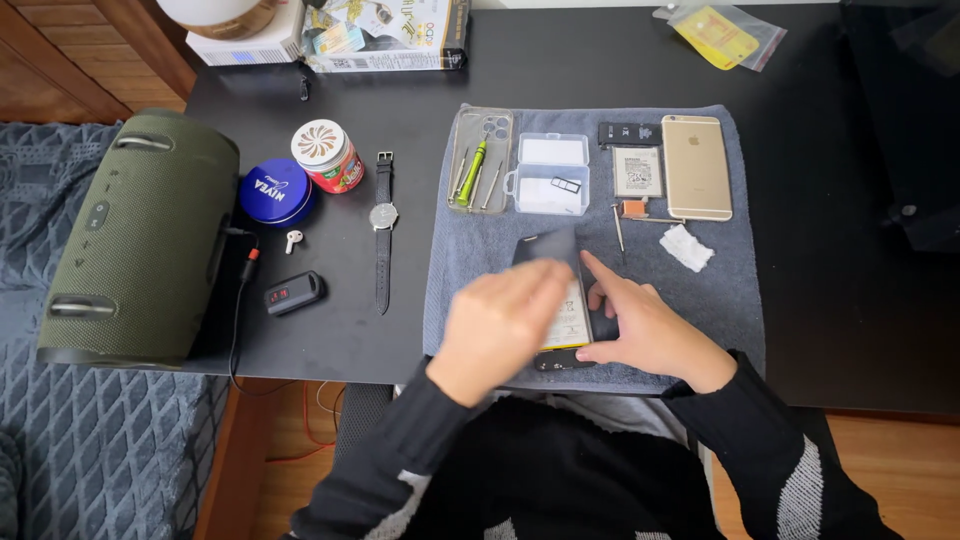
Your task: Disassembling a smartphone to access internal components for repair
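Grey towel (700,300) on black desk: an opened phone (567,325), long axis running away from the body, was pinned by the flat right hand (645,330); the blurred left hand (500,325), grip unclear, was held over it.

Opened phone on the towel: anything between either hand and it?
Nothing visible. Both hands are already on the opened phone, which lies on the grey towel. The left hand, blurred, lies over its left side; the right hand rests against its right edge. The nearest tools lie farther back.
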